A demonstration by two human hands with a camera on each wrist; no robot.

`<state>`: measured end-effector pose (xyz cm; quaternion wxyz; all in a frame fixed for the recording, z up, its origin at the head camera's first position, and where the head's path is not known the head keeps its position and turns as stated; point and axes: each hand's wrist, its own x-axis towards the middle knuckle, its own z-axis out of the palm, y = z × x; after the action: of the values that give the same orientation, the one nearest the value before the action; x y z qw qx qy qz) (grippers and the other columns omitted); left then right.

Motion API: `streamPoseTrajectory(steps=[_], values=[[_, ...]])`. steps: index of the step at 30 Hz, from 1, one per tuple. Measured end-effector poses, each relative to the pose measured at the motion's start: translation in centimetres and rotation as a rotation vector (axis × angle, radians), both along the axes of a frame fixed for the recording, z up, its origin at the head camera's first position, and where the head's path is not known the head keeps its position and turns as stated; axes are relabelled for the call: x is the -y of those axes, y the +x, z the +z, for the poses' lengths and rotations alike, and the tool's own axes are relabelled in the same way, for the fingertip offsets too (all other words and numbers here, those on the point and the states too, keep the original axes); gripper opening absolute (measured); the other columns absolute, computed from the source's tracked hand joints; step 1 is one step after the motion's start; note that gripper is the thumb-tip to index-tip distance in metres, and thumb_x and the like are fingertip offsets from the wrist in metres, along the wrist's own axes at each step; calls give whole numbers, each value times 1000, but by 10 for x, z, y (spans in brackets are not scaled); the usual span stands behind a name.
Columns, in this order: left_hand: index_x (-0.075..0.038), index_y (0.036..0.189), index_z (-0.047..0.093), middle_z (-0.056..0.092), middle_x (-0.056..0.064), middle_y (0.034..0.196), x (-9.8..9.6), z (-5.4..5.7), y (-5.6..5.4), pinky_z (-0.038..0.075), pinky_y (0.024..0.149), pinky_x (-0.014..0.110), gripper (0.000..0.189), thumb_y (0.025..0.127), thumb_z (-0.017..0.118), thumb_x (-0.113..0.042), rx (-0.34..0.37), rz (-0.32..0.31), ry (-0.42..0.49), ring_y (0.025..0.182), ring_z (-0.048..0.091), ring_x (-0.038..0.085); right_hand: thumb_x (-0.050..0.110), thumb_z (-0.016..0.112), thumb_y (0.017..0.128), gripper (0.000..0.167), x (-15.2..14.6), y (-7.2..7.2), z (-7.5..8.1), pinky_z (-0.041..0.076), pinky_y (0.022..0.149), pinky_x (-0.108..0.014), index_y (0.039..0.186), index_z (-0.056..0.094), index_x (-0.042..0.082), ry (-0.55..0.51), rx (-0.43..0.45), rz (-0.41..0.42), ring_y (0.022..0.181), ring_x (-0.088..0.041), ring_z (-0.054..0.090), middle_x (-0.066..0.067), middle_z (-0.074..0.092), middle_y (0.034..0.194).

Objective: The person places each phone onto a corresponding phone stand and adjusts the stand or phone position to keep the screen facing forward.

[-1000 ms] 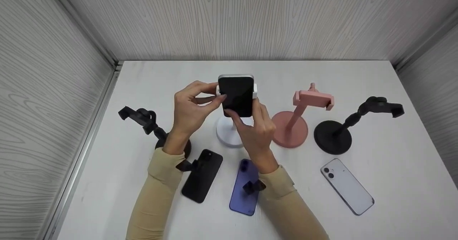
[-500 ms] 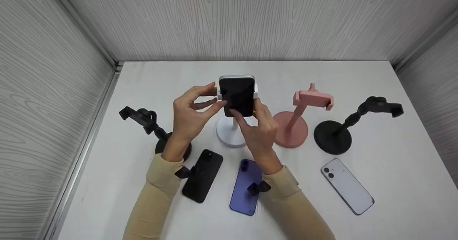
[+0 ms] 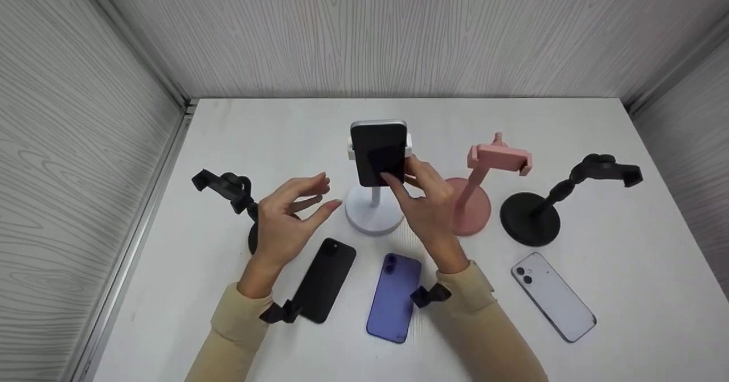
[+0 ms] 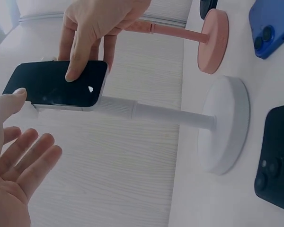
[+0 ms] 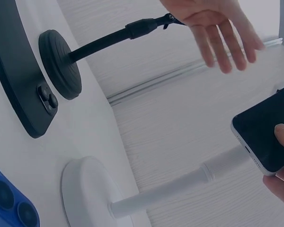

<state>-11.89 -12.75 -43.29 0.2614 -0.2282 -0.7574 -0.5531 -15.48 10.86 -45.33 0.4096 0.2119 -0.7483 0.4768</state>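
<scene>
A smartphone [image 3: 380,157] with a dark screen sits in the white clamp of a white phone stand [image 3: 373,214]. My right hand [image 3: 430,202] pinches the phone's lower right part, thumb on the screen and fingers at its side and back. My left hand [image 3: 287,220] is to the left of the stand, apart from the phone, its fingers loosely bent and holding nothing. In the right wrist view the left hand [image 5: 222,33] has its fingers spread. The right thumb lies on the phone's screen [image 4: 52,85] in the left wrist view.
A pink phone stand [image 3: 472,200] and a black one [image 3: 529,218] stand at the right; another black stand [image 3: 228,188] is behind the left hand. On the table lie a black phone [image 3: 327,279], a purple phone [image 3: 394,299] and a white phone [image 3: 552,296].
My left hand has let go of the clamp's left side and moved down and left. The right hand has slid slightly right, still pinching the phone. The clamped phone has shifted very slightly right.
</scene>
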Motion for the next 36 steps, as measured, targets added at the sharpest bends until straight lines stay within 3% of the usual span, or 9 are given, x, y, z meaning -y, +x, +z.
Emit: streamPoseTrajectory(steps=[5, 15, 19, 22, 28, 32, 36], values=[[4, 116, 76, 80, 18, 105, 16, -14, 14, 62, 86, 23, 42, 76, 90, 5, -6, 58, -39, 101, 77, 5, 1, 82, 89, 28, -9, -1, 2, 65, 79, -29, 116, 75, -2, 2, 25, 86, 88, -27, 79, -15, 79, 95], [4, 110, 78, 80, 21, 102, 54, -41, 33, 59, 89, 16, 36, 76, 88, 11, 21, 175, -32, 102, 74, -3, -3, 81, 89, 26, -17, -2, 3, 66, 75, -37, 114, 76, -4, -8, 60, 115, 87, -28, 80, -17, 80, 96], [5, 105, 79, 80, 22, 98, 69, -54, 39, 58, 89, 14, 31, 76, 86, 13, 36, 237, -20, 101, 74, -7, -2, 81, 89, 26, -18, -2, 3, 64, 78, -29, 115, 77, -4, -21, 71, 138, 89, -28, 81, -17, 81, 98], [6, 103, 78, 80, 22, 97, 78, -64, 42, 57, 88, 12, 29, 76, 86, 13, 66, 299, -15, 97, 73, -10, -2, 81, 89, 26, -18, -2, 3, 63, 80, -22, 115, 77, -3, -27, 72, 140, 88, -28, 81, -17, 81, 97], [7, 105, 76, 79, 22, 100, 91, -83, 43, 57, 86, 10, 31, 76, 89, 8, 187, 426, 16, 93, 72, -7, -1, 81, 89, 26, -18, -2, 4, 63, 80, -21, 114, 78, -2, -28, 69, 138, 88, -28, 81, -17, 81, 97], [8, 113, 72, 76, 21, 107, 94, -92, 41, 58, 88, 13, 38, 79, 89, 4, 269, 421, 52, 98, 72, -1, -1, 82, 88, 26, -17, -2, 4, 62, 78, -20, 113, 78, -3, -40, 66, 147, 87, -28, 81, -17, 81, 97], [9, 121, 68, 73, 20, 116, 95, -99, 38, 58, 93, 16, 45, 81, 88, 4, 298, 375, 58, 107, 69, -1, 0, 82, 89, 24, -18, -3, 3, 64, 75, -26, 113, 78, -2, -40, 75, 146, 87, -27, 81, -16, 81, 97]])
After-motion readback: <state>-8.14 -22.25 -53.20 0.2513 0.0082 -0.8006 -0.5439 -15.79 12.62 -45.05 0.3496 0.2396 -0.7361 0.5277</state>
